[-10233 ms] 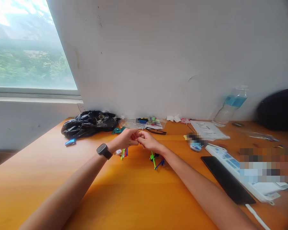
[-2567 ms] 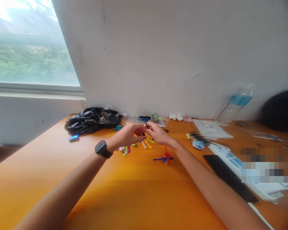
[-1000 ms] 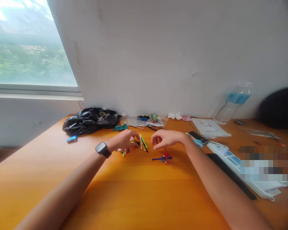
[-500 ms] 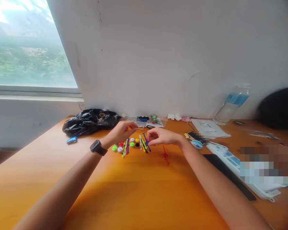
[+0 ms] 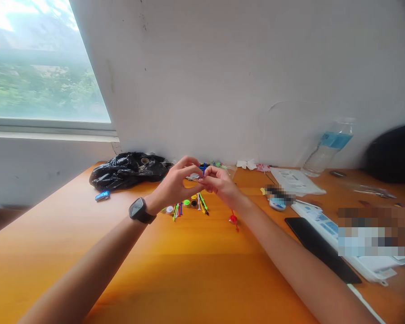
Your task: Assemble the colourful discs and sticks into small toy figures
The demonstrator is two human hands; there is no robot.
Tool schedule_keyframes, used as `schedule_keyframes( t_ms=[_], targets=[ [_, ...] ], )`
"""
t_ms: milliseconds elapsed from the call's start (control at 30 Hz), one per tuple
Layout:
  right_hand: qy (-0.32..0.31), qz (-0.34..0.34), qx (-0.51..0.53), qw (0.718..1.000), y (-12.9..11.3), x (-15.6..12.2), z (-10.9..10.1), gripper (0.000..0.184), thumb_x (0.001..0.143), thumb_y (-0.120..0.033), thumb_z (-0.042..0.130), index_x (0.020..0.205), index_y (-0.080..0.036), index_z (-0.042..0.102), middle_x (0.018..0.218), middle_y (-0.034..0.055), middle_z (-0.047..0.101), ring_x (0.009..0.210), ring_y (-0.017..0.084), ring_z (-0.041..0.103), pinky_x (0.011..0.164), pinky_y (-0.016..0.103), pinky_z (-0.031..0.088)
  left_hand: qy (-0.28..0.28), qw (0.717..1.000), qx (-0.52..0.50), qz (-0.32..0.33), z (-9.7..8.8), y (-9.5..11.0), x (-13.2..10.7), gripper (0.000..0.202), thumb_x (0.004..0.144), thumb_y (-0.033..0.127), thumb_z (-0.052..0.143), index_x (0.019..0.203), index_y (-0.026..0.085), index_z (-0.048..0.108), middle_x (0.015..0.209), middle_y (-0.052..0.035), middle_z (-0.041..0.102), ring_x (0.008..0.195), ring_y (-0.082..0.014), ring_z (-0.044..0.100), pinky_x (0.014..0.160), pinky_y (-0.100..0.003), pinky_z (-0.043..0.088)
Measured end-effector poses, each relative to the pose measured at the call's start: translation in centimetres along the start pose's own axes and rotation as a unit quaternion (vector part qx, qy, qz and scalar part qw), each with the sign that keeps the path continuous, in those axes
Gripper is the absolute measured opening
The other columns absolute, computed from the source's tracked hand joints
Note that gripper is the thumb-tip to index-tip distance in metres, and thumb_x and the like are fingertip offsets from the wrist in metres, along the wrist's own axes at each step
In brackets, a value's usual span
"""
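A blue plastic arrow spinner (image 5: 204,167) is held up above the table between both hands. My right hand (image 5: 220,182) pinches it with thumb and fingers. My left hand (image 5: 179,179), with a black watch at the wrist, has its fingertips closed on it from the other side. Its lower part is hidden by the fingers. Beneath lie several coloured arrows (image 5: 203,204), with another bunch of arrows (image 5: 177,211) to the left. Among them sit round pieces, including a green one (image 5: 186,203) and a white one (image 5: 169,210). A red arrow spinner (image 5: 234,219) lies apart, below my right wrist.
A black plastic bag (image 5: 128,173) and a small blue packet (image 5: 102,195) lie at the back left. On the right are a clear bottle (image 5: 330,150), a plastic sleeve (image 5: 297,181), a long white case (image 5: 319,218) and a flat black object (image 5: 320,247). The wall bounds the table behind.
My right hand has lifted the blue arrow spinner off the table, up and slightly away. My left hand has moved right to meet it, and the fingertips now come together.
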State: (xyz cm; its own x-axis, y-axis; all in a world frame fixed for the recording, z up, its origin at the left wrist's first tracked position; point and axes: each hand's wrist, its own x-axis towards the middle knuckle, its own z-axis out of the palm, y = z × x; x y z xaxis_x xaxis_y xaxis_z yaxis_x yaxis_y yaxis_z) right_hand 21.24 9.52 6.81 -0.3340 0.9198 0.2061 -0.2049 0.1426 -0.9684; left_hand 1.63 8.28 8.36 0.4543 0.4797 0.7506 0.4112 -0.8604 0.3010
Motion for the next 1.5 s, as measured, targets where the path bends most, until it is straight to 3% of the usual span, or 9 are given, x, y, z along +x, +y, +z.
schedule_keyframes(
  t_ms=[167,467,700,867,967,1167,1333,1400,1500],
  targets=[
    [-0.020,0.021,0.045,0.999,-0.3,-0.1,-0.1,0.027,0.078,-0.035,0.080,0.091,-0.021,0.061,0.074,-0.0014,0.063,0.062,0.013,0.057,0.057,0.026,0.040,-0.023,0.999,-0.022,-0.010,-0.7,0.2,0.2,0.013,0.095,0.023,0.063,0.104,0.020,0.072,0.092,-0.0031,0.070,0.081,-0.0136,0.065,0.079,-0.027,0.054],
    [-0.028,-0.026,-0.045,0.998,0.5,-0.1,0.0,0.028,0.077,-0.030,0.078,0.100,-0.020,0.064,0.081,0.0013,0.070,0.063,0.014,0.062,0.061,0.029,0.048,-0.060,0.997,-0.045,-0.025,-1.1,0.0,0.4,0.006,0.088,0.021,0.072,0.093,0.018,0.073,0.089,-0.0017,0.070,0.076,-0.0109,0.067,0.072,-0.022,0.054],
    [-0.092,0.009,-0.066,0.994,1.9,-0.2,0.0,0.027,0.080,-0.029,0.071,0.100,-0.024,0.053,0.073,-0.0071,0.057,0.055,0.008,0.041,0.054,0.022,0.032,-0.114,0.989,-0.067,-0.063,-0.9,-0.4,0.1,0.010,0.079,0.015,0.073,0.075,0.016,0.064,0.075,0.0014,0.067,0.065,-0.0090,0.062,0.060,-0.018,0.047],
    [-0.103,0.018,-0.115,0.988,3.1,0.0,-0.5,0.030,0.085,-0.036,0.071,0.104,-0.022,0.052,0.078,-0.0054,0.059,0.059,0.009,0.044,0.055,0.022,0.034,-0.166,0.975,-0.095,-0.116,-1.1,-0.7,-0.1,0.011,0.078,0.016,0.072,0.073,0.016,0.062,0.067,0.0015,0.067,0.062,-0.0105,0.063,0.057,-0.018,0.046],
    [-0.097,0.046,-0.168,0.980,4.2,0.5,-1.6,0.029,0.087,-0.036,0.066,0.109,-0.021,0.055,0.075,-0.0052,0.058,0.056,0.010,0.045,0.053,0.022,0.034,-0.235,0.955,-0.104,-0.148,-0.8,-1.1,-0.4,0.004,0.079,0.019,0.072,0.081,0.016,0.070,0.067,0.0003,0.070,0.062,-0.0126,0.066,0.057,-0.019,0.047],
    [-0.058,0.091,-0.368,0.924,5.9,0.7,-3.1,0.010,0.087,-0.026,0.063,0.092,-0.018,0.058,0.065,-0.0057,0.053,0.052,0.011,0.049,0.049,0.023,0.033,-0.361,0.919,-0.080,-0.134,1.5,-1.7,-1.9,0.008,0.081,0.023,0.074,0.079,0.018,0.080,0.074,-0.0015,0.074,0.068,-0.0131,0.067,0.061,-0.019,0.047],
    [-0.105,0.148,-0.409,0.894,4.6,0.1,-3.0,0.032,0.092,-0.033,0.064,0.119,-0.018,0.058,0.089,0.0036,0.071,0.057,0.015,0.061,0.051,0.025,0.041,-0.425,0.876,-0.075,-0.214,2.1,-1.7,-2.3,0.005,0.076,0.018,0.074,0.079,0.018,0.078,0.069,0.0004,0.070,0.054,-0.0115,0.061,0.046,-0.018,0.041],
    [-0.116,0.132,-0.483,0.858,3.3,0.0,-3.5,0.030,0.092,-0.028,0.062,0.121,-0.019,0.063,0.101,0.0073,0.073,0.066,0.016,0.064,0.056,0.025,0.043,-0.431,0.872,-0.082,-0.217,1.9,-1.8,-2.2,0.007,0.076,0.017,0.075,0.081,0.019,0.079,0.073,-0.0002,0.072,0.055,-0.0114,0.062,0.046,-0.018,0.041],
    [-0.190,0.111,-0.592,0.775,0.8,-0.2,-5.0,0.023,0.084,-0.011,0.062,0.101,-0.020,0.073,0.108,0.0081,0.074,0.085,0.020,0.066,0.066,0.024,0.044,-0.439,0.870,-0.098,-0.205,1.7,-2.1,-2.3,0.008,0.076,0.015,0.075,0.081,0.019,0.080,0.072,-0.0002,0.072,0.057,-0.0115,0.064,0.048,-0.017,0.043]
  ],
)
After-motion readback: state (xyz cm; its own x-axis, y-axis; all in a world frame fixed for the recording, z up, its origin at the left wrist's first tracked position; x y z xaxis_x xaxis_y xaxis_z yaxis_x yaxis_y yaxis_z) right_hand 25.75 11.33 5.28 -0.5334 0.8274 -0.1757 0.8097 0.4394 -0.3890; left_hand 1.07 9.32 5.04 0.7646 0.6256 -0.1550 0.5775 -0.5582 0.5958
